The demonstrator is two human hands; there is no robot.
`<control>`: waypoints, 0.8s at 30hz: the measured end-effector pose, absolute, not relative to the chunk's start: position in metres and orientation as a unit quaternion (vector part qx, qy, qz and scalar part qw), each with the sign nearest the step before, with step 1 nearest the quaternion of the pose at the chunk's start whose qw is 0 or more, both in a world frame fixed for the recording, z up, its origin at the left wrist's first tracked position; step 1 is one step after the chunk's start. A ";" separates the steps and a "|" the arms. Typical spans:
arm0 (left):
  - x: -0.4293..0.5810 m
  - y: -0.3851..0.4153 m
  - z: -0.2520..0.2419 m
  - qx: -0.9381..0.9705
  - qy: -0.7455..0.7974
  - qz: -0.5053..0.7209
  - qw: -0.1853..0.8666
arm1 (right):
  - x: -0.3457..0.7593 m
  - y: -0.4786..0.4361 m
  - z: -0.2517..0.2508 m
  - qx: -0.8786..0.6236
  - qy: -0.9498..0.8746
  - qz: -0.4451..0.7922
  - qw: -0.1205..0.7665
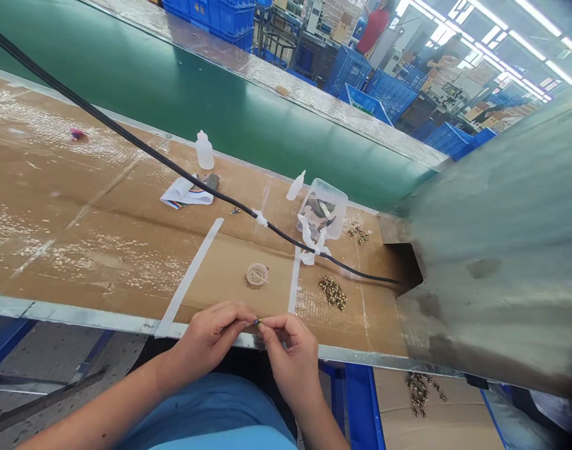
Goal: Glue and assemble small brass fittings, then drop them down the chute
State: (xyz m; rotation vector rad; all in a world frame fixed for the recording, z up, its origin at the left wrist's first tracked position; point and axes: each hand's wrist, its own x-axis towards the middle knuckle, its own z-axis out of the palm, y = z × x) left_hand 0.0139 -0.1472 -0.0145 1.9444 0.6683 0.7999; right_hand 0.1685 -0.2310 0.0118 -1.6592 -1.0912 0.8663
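Over the near edge of the table, my left hand (216, 334) and my right hand (290, 353) meet fingertip to fingertip. Both are closed in a pinch on one small blue-and-brass part (258, 321), mostly covered by the fingers, so its exact kind cannot be made out. Just beyond them stands a small round clear dish (257, 275) with a thin white stick across it. To the right of my right hand lies a pile of small brass-coloured metal parts (332, 293). A smaller group of similar parts (358, 233) is farther back.
A black cable (173, 164) crosses above the cardboard-covered table. Behind are a clear plastic box (339, 212), squeeze bottles (204, 152) and folded cloths (187, 192). A green conveyor belt (220, 94) runs beyond. A metal housing (492, 250) blocks the right. More parts (419, 390) lie lower right.
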 end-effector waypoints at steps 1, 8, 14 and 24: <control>0.014 -0.147 -0.014 0.784 0.272 0.322 0.456 | 0.169 -0.230 0.012 -0.673 -0.434 0.368 0.472; 0.015 -0.143 -0.010 0.763 0.277 0.309 0.496 | 0.170 -0.223 0.014 -0.625 -0.303 0.518 0.500; 0.014 -0.143 -0.011 0.757 0.281 0.300 0.508 | 0.170 -0.228 0.006 -0.642 -0.384 0.447 0.490; 0.012 -0.142 -0.010 0.746 0.296 0.286 0.524 | 0.168 -0.227 0.000 -0.632 -0.410 0.435 0.493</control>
